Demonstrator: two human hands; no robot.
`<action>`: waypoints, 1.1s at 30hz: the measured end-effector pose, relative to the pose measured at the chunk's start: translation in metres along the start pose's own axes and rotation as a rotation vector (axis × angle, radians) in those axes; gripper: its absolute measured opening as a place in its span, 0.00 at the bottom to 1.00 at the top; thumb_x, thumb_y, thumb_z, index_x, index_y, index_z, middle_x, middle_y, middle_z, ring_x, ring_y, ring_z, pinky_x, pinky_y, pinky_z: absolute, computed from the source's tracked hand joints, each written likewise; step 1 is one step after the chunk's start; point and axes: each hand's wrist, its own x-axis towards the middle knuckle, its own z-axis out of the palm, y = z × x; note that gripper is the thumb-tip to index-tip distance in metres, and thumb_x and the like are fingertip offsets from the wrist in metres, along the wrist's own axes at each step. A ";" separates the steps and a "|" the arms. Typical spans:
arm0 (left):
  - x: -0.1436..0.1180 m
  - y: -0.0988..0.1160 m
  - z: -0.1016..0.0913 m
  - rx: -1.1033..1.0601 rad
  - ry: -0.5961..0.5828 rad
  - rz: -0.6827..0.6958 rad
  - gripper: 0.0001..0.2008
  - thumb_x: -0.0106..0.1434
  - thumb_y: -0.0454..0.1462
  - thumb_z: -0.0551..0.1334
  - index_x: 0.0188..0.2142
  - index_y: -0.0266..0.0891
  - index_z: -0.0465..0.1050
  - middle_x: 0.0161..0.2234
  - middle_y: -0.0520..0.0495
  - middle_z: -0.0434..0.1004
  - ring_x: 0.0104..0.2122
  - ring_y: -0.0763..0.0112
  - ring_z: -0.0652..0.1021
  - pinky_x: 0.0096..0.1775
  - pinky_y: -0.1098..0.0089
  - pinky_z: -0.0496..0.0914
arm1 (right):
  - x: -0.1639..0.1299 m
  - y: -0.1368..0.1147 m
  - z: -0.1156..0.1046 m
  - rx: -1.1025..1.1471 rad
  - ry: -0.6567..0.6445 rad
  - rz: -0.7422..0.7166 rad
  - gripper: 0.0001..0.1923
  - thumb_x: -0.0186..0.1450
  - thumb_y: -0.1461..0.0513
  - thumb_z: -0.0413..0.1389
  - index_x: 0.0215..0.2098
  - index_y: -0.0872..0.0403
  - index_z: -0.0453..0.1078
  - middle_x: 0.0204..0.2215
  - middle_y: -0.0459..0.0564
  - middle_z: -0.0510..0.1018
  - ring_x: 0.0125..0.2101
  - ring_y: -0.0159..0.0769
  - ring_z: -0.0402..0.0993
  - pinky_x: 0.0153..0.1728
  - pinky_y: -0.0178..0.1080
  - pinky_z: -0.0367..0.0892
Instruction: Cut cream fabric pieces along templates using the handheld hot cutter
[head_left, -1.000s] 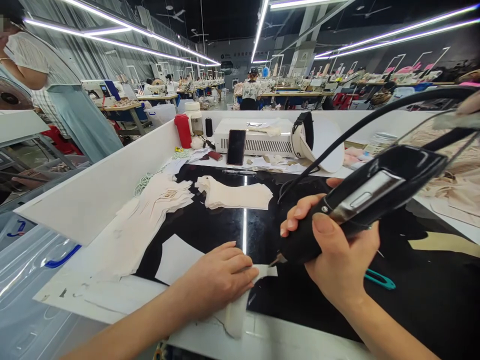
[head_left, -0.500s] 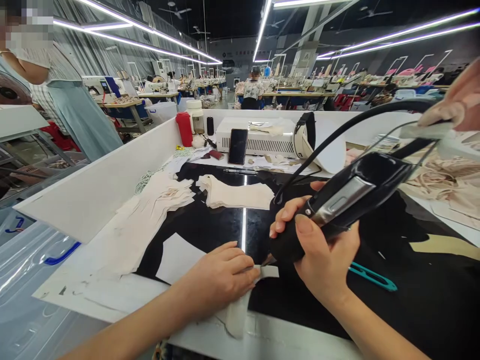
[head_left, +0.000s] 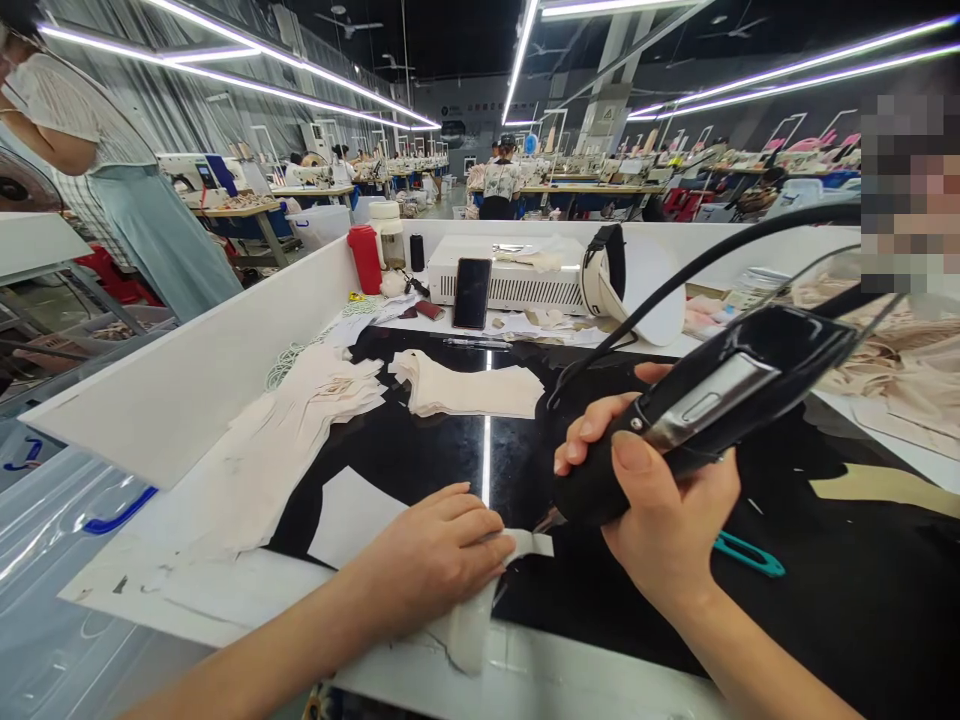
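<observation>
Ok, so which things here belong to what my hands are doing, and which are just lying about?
Part of the job:
- black handheld tool, in your right hand
- pale strip, under your left hand

Probably just lying about:
- phone
- red container
- teal tool
- pen

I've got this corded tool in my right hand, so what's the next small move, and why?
Probably ease the metal tip of the corded handheld tool onto the exposed end of the white strip, clear of your left hand. Your right hand grips the tool with its tip close to that end, and your left hand rests across the strip; I can't tell whether they already touch.
</observation>
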 end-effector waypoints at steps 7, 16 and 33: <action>0.000 0.001 -0.005 -0.005 0.010 0.008 0.10 0.85 0.34 0.57 0.51 0.37 0.79 0.46 0.46 0.85 0.47 0.65 0.84 0.60 0.59 0.78 | 0.000 0.000 0.001 -0.016 0.003 0.022 0.22 0.69 0.54 0.75 0.57 0.44 0.75 0.31 0.40 0.82 0.24 0.33 0.78 0.27 0.37 0.80; -0.002 -0.002 -0.003 0.008 0.001 0.001 0.08 0.85 0.34 0.59 0.52 0.39 0.79 0.46 0.46 0.85 0.48 0.66 0.84 0.61 0.60 0.78 | 0.000 -0.003 0.003 0.015 0.012 0.014 0.24 0.68 0.53 0.77 0.56 0.45 0.75 0.31 0.40 0.82 0.24 0.33 0.78 0.26 0.37 0.79; -0.002 -0.001 -0.003 0.011 0.009 0.021 0.09 0.84 0.33 0.59 0.51 0.37 0.79 0.46 0.45 0.84 0.48 0.65 0.84 0.61 0.59 0.78 | -0.005 -0.011 0.008 0.055 0.003 0.058 0.24 0.67 0.53 0.77 0.55 0.46 0.75 0.31 0.40 0.82 0.24 0.33 0.78 0.25 0.36 0.80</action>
